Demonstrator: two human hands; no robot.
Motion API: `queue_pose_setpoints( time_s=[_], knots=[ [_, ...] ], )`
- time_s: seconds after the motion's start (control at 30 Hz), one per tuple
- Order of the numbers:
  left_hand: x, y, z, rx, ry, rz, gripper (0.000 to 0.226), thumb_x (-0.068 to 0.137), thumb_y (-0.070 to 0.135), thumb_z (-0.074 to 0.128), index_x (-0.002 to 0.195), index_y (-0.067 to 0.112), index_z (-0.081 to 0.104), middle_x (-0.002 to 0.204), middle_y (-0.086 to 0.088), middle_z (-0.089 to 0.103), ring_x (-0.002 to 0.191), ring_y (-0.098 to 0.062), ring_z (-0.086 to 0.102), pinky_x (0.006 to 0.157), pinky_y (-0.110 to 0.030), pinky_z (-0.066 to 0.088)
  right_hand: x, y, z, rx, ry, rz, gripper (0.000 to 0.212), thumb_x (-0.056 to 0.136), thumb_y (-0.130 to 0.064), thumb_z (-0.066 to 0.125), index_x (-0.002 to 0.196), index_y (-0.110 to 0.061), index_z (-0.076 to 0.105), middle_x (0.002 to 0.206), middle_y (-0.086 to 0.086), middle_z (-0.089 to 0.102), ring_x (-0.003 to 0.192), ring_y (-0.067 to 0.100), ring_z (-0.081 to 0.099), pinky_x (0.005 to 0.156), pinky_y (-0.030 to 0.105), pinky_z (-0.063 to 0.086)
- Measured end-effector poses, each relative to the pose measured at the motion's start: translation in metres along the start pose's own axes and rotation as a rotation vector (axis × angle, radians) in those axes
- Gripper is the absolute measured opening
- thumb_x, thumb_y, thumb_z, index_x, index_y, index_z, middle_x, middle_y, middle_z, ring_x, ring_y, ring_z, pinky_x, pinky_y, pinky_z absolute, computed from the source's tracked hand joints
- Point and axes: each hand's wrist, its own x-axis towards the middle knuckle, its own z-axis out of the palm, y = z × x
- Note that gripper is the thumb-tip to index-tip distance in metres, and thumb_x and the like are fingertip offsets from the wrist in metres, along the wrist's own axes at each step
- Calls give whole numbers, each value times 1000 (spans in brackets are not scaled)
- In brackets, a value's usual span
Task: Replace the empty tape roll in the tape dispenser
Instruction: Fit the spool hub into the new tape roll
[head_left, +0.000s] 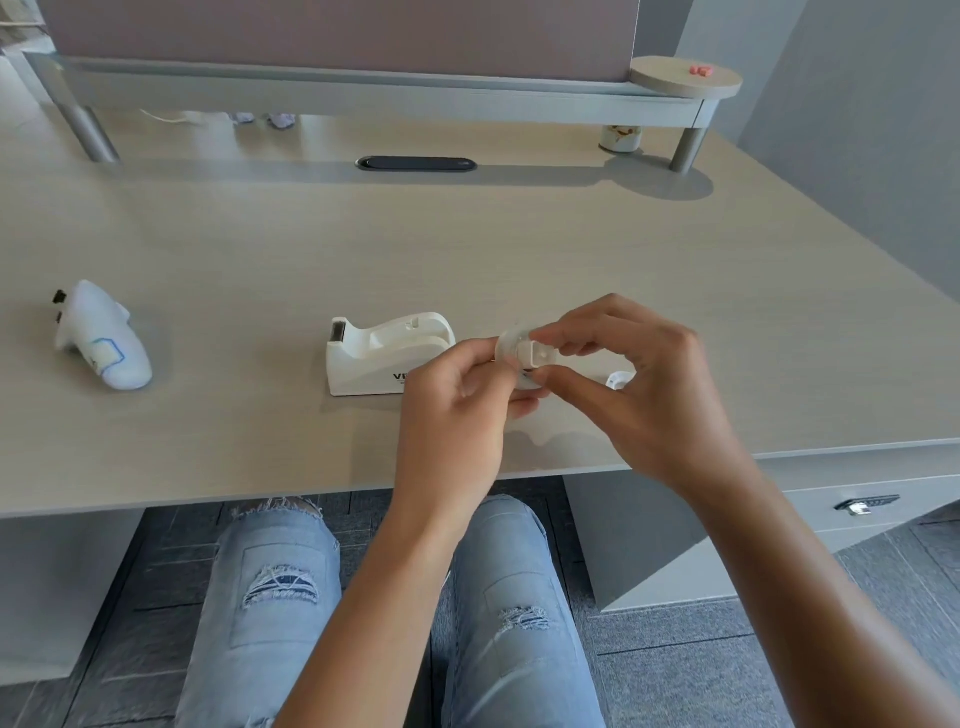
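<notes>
A white tape dispenser (382, 356) stands on the desk with its roll cradle empty and its cutter end facing left. Just to its right, above the desk, my left hand (457, 415) grips a clear tape roll (511, 351) from below and the side. My right hand (639, 384) pinches a small white hub piece (540, 356) at the centre of that roll with thumb and fingertips. Another small white piece (621, 379) lies on the desk, partly hidden behind my right hand.
A white shark-shaped toy (101, 338) lies at the desk's left. A grey monitor shelf (363, 88) runs along the back, with a small jar (621, 137) under its right end. The desk's front edge (208, 501) is close to my knees.
</notes>
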Motion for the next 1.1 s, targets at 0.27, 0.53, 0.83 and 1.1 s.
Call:
queue_pose_setpoints(
  time_s=[0.27, 0.53, 0.83, 1.1],
  knots=[
    [2, -2, -7, -84, -11, -20, 13, 97, 9, 66, 103, 5, 77, 86, -7, 81, 83, -22, 78, 89, -42, 64, 5, -8, 1, 41, -44, 94, 22, 85, -20, 86, 108, -19, 83, 93, -2, 74, 87, 15, 72, 81, 26, 58],
    [0, -1, -10, -154, -24, 15, 14, 97, 8, 66, 105, 3, 76, 103, -25, 76, 87, -34, 80, 85, -42, 63, 11, -9, 0, 384, -97, 427, 18, 93, -21, 76, 110, -18, 81, 90, -9, 81, 75, -1, 68, 69, 21, 53],
    [3, -5, -21, -6, -15, 124, 13, 92, 9, 74, 104, 10, 79, 97, -13, 80, 88, -26, 76, 77, -38, 63, 9, -7, 0, 516, -89, 412, 23, 86, -14, 81, 107, -5, 77, 100, 8, 83, 88, 16, 77, 80, 21, 58],
    [1, -5, -19, -44, -25, 120, 14, 93, 8, 72, 105, 4, 78, 96, -7, 82, 76, -15, 74, 76, -31, 62, 5, -10, -1, 609, -75, 404, 33, 77, -13, 82, 108, -1, 77, 100, 12, 83, 88, 18, 79, 82, 23, 60]
  ],
)
